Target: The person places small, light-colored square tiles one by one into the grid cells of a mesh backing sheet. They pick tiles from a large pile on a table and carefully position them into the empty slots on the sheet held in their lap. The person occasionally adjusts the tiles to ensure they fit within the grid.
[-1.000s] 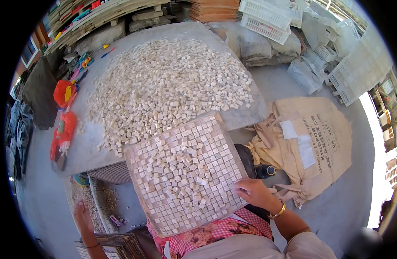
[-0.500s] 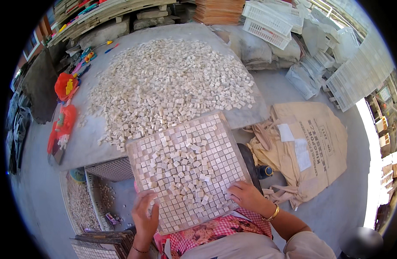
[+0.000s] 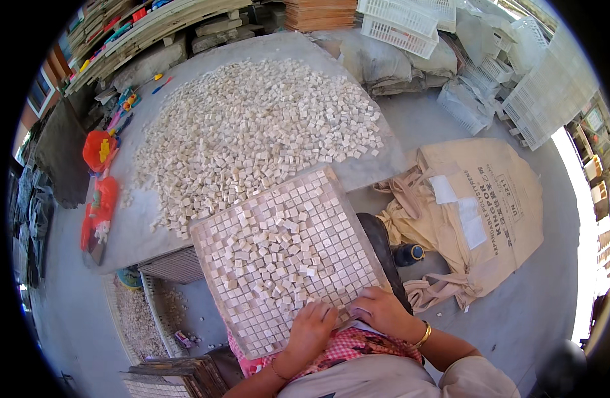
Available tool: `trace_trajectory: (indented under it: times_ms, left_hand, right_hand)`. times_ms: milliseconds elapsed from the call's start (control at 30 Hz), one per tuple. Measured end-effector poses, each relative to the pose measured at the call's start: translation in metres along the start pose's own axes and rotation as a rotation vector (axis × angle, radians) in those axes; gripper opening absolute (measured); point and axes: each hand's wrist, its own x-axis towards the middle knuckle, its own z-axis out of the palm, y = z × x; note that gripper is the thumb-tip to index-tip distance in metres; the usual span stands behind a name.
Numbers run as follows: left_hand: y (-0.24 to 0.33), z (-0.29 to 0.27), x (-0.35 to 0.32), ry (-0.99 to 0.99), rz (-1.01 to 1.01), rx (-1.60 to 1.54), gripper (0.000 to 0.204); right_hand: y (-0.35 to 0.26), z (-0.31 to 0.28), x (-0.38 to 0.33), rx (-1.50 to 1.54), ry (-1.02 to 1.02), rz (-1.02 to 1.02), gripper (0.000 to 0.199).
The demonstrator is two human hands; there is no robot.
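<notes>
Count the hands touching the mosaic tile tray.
2. The left hand rests on the near edge of the mosaic tile tray, fingers on the small square tiles. The right hand is beside it at the tray's near right corner. No other hands show.

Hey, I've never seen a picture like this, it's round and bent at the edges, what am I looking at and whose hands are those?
The picture comes from a wide fisheye camera worn on a person's head, looking down, which is why straight edges curve near the rim. There is no machine here: the two bare hands belong to the wearer, and their forearms enter from the bottom.

The left hand and the right hand, with a gold bangle on its wrist, both rest on the near edge of a square grid tray lying on the lap. Its cells are partly filled with small pale stone cubes, with loose ones scattered on top.

Beyond it, a grey slab carries a big heap of loose cubes. To the right lie tan sacks on the floor, and white plastic crates stand at the back.
</notes>
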Motion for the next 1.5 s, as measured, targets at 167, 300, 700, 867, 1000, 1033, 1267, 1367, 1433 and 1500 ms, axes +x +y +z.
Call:
trace_trajectory:
  times_ms: [167,300,700,867,1000,1033,1267,1367,1433,1500]
  left_hand:
    - [-0.004,0.008,-0.004,0.018,-0.035,0.005,0.009]
    - [0.0,0.006,0.0,0.015,-0.088,-0.009,0.008]
    - [0.005,0.005,-0.009,0.046,-0.161,0.01,0.009]
    - [-0.002,0.005,-0.02,0.072,-0.166,0.029,0.015]
    - [0.005,0.003,-0.016,0.024,-0.106,-0.001,0.014]
    - [0.009,0.001,-0.01,0.025,-0.093,-0.022,0.013]
    - [0.003,0.015,0.0,0.015,-0.039,0.037,0.014]
    - [0.006,0.011,0.002,-0.011,-0.055,0.044,0.015]
    - [0.005,0.013,0.0,-0.055,-0.056,0.049,0.017]
    - [0.003,0.009,-0.006,-0.011,-0.085,0.031,0.016]
  right_hand:
    - [0.008,-0.003,0.004,-0.074,-0.077,-0.139,0.008]
    - [0.008,0.001,0.006,-0.103,-0.078,-0.139,0.009]
    - [0.005,0.01,0.025,-0.044,-0.061,-0.173,0.009]
    - [0.006,0.012,0.024,-0.141,-0.093,-0.163,0.007]
    - [0.011,0.0,0.027,-0.043,-0.07,-0.106,0.01]
    - [0.01,-0.008,0.028,-0.002,-0.033,-0.025,0.01]
    - [0.012,-0.005,0.037,0.055,0.056,-0.018,0.009]
    - [0.013,-0.003,0.044,-0.041,0.055,-0.074,0.008]
    - [0.021,-0.002,0.048,-0.044,-0.017,-0.116,0.008]
    - [0.022,-0.003,0.052,-0.073,-0.056,-0.138,0.007]
